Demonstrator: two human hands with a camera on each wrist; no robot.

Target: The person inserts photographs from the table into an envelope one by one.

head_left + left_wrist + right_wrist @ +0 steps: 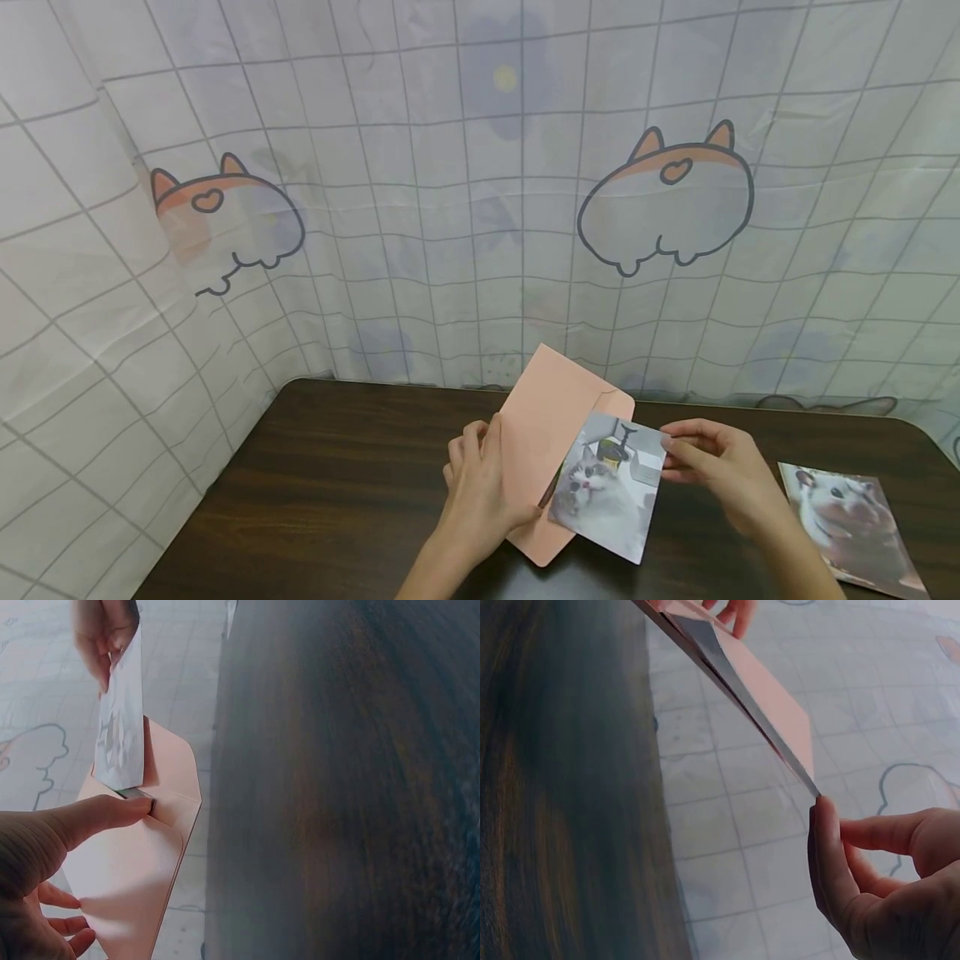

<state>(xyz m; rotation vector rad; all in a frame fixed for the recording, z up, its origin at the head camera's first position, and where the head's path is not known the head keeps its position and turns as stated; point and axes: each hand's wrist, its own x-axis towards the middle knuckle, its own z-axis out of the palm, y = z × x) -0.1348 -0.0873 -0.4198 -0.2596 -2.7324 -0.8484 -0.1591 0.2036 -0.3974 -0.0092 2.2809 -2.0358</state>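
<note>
A pale pink envelope (pixel 542 421) is held tilted above the table by my left hand (pixel 476 496). The left wrist view shows the thumb (pixel 112 817) at the envelope's mouth and the other fingers against its far side. With thumb and fingertips my right hand (pixel 723 471) pinches the edge of a card with a cat picture (pixel 609 504). This card overlaps the envelope's open side, its far end lying at the mouth near the left thumb. How much of it sits inside, I cannot tell. Seen edge-on in the right wrist view, the card (pixel 742 694) stands alongside the envelope.
A second card, with a hamster-like animal picture (pixel 855 525), lies on the dark wooden table (pixel 322 475) by my right forearm. Behind the table's far edge hangs a white gridded cloth (pixel 450 225) with cartoon animals; it also runs along the left side.
</note>
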